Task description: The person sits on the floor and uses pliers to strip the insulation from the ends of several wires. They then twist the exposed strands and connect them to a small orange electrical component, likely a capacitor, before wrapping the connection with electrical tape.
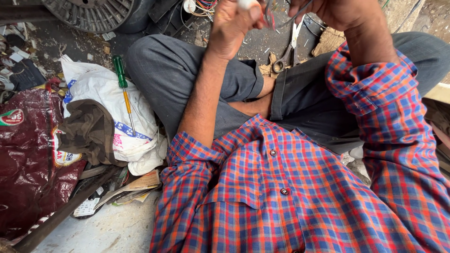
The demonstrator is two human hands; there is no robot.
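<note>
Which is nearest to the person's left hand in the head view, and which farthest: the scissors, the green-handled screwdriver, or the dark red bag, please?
Measured from the left hand, at the top centre:
1. Scissors, on the ground just to its right, between the knees.
2. Green-handled screwdriver, lying on the white sack to its left.
3. Dark red bag, at the far left edge, lower down.

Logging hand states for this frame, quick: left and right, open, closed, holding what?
Left hand: closed around a small white object.
Right hand: closed, pinching a thin wire.
</note>
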